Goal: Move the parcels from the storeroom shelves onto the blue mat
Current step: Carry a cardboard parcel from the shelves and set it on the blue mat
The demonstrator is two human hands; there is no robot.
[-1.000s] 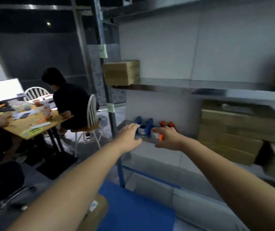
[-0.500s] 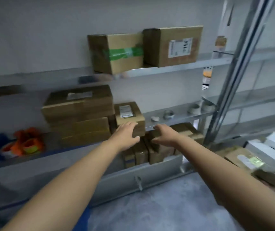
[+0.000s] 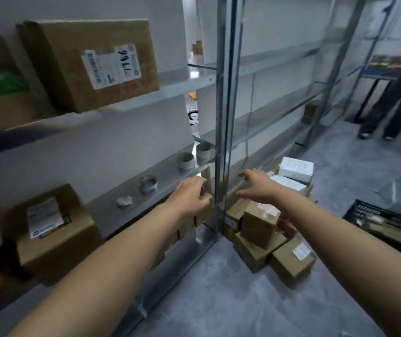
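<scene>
Two empty hands were held out beside the steel upright (image 3: 223, 117) of the storeroom shelving.

Just left of the upright, the left hand (image 3: 191, 193) hung with loose fingers over a small carton (image 3: 205, 198); just right of it, the right hand (image 3: 257, 184) was spread open and held nothing. At the upright's foot, brown parcels (image 3: 260, 224) were heaped on the grey concrete floor (image 3: 218, 300). Left of the upright, a labelled box (image 3: 56, 229) sat on the lower shelf, with a tape roll (image 3: 148, 184) on the shelf's bare metal, and a larger labelled box (image 3: 90, 62) sat on the shelf above. Right of the upright lay a black crate (image 3: 384, 222), and far beyond it a person (image 3: 398, 93) stood.
</scene>
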